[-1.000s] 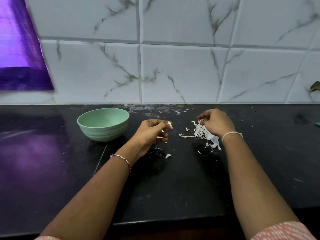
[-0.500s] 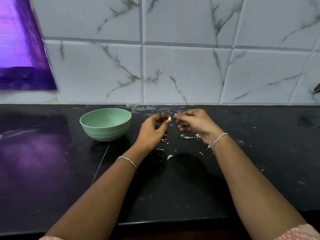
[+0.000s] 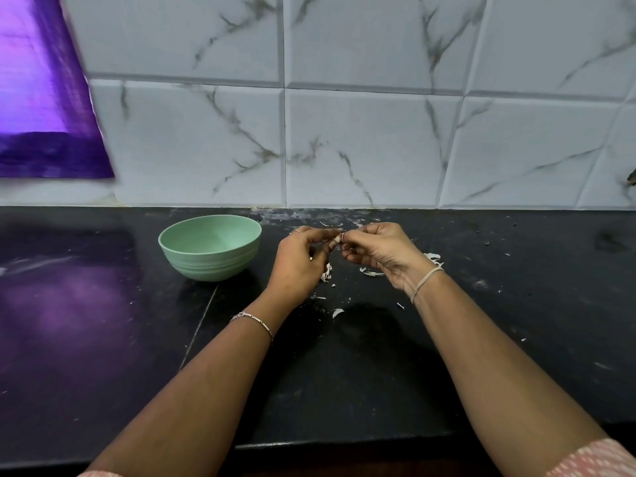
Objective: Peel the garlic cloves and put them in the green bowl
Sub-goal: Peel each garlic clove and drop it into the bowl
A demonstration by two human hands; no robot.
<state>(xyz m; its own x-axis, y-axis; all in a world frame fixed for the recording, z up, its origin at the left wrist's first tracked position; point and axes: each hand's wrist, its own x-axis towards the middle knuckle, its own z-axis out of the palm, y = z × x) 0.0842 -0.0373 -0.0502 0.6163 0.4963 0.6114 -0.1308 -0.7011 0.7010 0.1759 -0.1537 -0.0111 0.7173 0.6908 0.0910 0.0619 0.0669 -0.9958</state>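
One purple sheet [image 3: 41, 98] hangs at the far left against the white marble-look tiled wall [image 3: 361, 142], and its glow tints the left part of the black counter [image 3: 344, 373]. Right of that glow, near the wall, the green bowl [image 3: 210, 265] stands upright on the counter, well apart from the near edge.

Just right of the bowl, the left hand [image 3: 299, 263] is raised above the counter with its back to the camera. Its fingers are curled and its thumb and fingertips pinch the garlic clove [image 3: 337, 239]. A thin chain bracelet [image 3: 253, 320] sits on that wrist. The clove is a small pale piece held in the air between the two hands, to the right of the bowl and outside it. How much skin is left on it is too small to tell.

The right hand [image 3: 375, 253] meets the left at the clove, thumb and forefinger closed on its right end, the other fingers curled under. A pale thread band [image 3: 425, 278] circles that wrist, and a pink patterned sleeve [image 3: 592, 459] shows at the near right corner.

White scraps of peel [image 3: 371, 273] lie on the counter below and beside both hands, some near the wall and one curl nearer the camera.
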